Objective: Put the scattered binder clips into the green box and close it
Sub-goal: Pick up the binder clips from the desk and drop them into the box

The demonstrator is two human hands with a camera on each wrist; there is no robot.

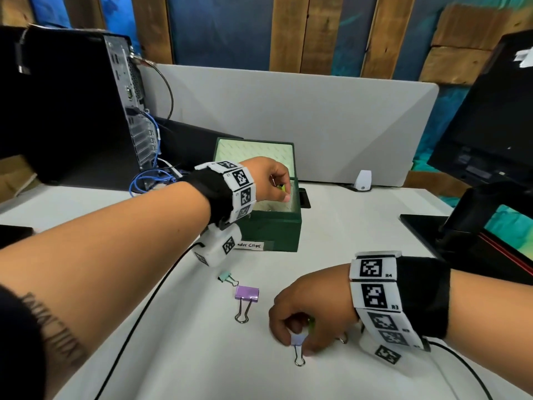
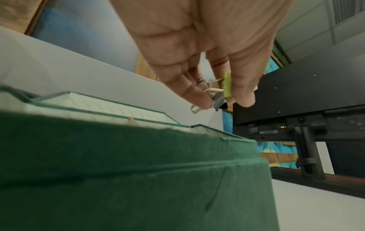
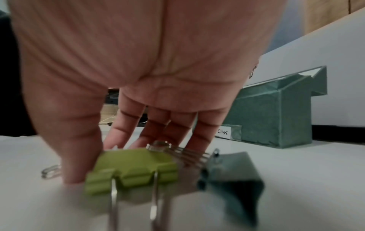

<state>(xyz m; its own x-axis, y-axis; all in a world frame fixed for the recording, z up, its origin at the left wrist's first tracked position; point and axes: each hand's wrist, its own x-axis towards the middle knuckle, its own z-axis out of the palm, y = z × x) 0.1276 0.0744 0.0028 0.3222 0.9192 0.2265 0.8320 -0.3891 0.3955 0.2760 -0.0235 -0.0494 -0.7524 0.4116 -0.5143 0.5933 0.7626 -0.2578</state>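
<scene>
Two hands busy, left grip (image 1: 271, 180) pinching clips (image 2: 226, 87) over green box (image 1: 274, 229) (lid up), right grip (image 1: 305, 316) pinching lilac clip (image 1: 298, 340).

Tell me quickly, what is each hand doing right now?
Left hand: closed, pinching small binder clips over the open green box.
Right hand: closed, pinching the pale lilac clip on the table.

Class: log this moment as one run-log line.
left hand: holds clips over green box | right hand: pinches lilac clip on table | lid: open
</scene>
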